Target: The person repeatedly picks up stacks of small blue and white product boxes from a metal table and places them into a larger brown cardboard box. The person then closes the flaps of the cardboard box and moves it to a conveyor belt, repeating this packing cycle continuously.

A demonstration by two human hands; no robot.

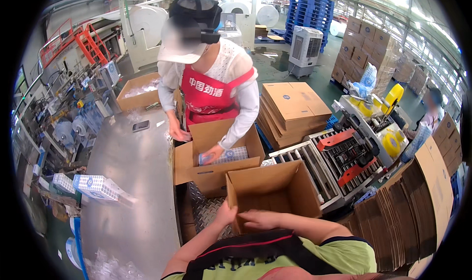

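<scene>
Left hand (226, 214) gripping near-left edge of open carton (265, 182); right hand (259, 220) loose, fingers extended at near side, contact unclear; steady two-sided hold would keep walls square

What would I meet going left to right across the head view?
Larger blue-and-white package at the left edge of the metal table, dark phone, wearer's left hand at the left side of the open carton, wearer's right hand, white air cooler, stacked cartons.
</scene>
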